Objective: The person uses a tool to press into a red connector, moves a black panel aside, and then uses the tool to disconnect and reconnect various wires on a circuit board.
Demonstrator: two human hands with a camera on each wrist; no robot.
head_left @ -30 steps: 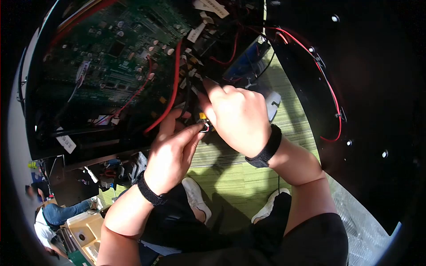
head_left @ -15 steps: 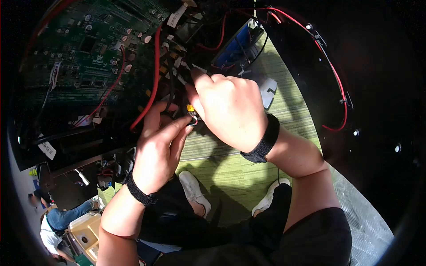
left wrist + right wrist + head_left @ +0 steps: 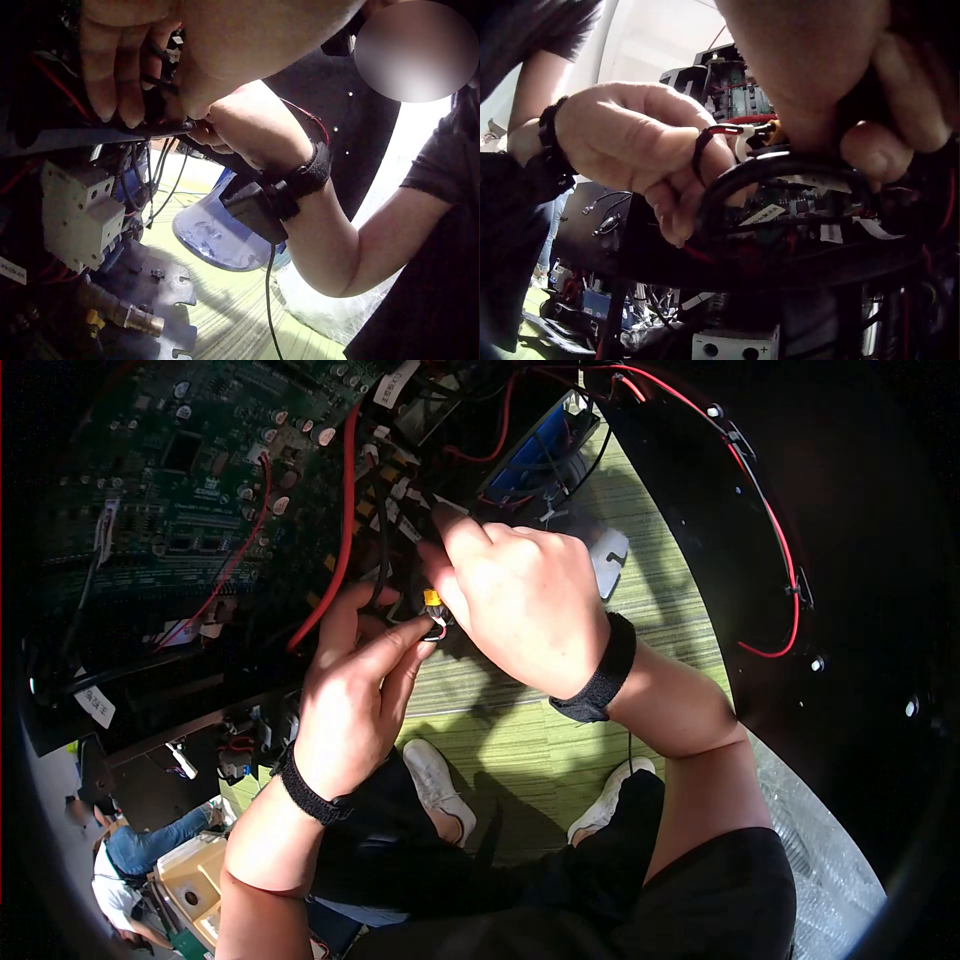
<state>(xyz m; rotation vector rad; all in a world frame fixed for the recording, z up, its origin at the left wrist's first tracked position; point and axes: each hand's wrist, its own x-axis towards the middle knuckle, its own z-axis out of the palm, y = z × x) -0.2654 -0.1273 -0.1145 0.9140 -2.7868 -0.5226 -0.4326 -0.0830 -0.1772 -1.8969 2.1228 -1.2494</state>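
The left hand (image 3: pixel 350 705) pinches a thin cable with red, white and black wires (image 3: pixel 724 130) between thumb and fingers. A yellow connector (image 3: pixel 432 598) sits at the end of these wires, between the two hands. Close beside it, the right hand (image 3: pixel 530 600) has its fingers curled in among dark cables; its fingertips are partly hidden, and what exactly it grips is unclear. A thick black cable (image 3: pixel 780 163) loops in front of both hands in the right wrist view. The green circuit board (image 3: pixel 200 490) lies left of the hands, with a thick red cable (image 3: pixel 347 520) between.
A black panel (image 3: pixel 850 560) with a red wire (image 3: pixel 775 525) stands at the right. Behind the hands are a blue object (image 3: pixel 540 455) and a pale plate (image 3: pixel 608 560). White breakers (image 3: pixel 79 214) show in the left wrist view. Another person (image 3: pixel 120 880) is at lower left.
The board, the cables and both hands have shifted left in the head view, while the black panel's wire has moved slightly right. The hands keep nearly the same pose around the yellow connector.
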